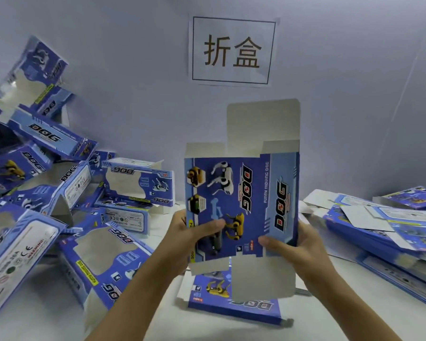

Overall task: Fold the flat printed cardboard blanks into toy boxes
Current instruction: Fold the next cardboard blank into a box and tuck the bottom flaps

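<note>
Cardboard blank (241, 207) gripped by left hand (194, 232) and right hand (288, 244) over white table (330, 323)

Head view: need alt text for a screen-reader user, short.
Two hands, left hand and right hand, hold a flat blue printed cardboard blank upright above a white table, its grey flaps unfolded. Folded toy boxes are piled left, flat blanks stacked right, and a paper sign is on the wall.

One flat blank (241, 207) held upright by two hands, one more blank (234, 306) laid flat beneath, roughly ten folded boxes (67, 193) heaped left, one stack of blanks (384, 230) right, one sign (233, 50) taped up.
</note>
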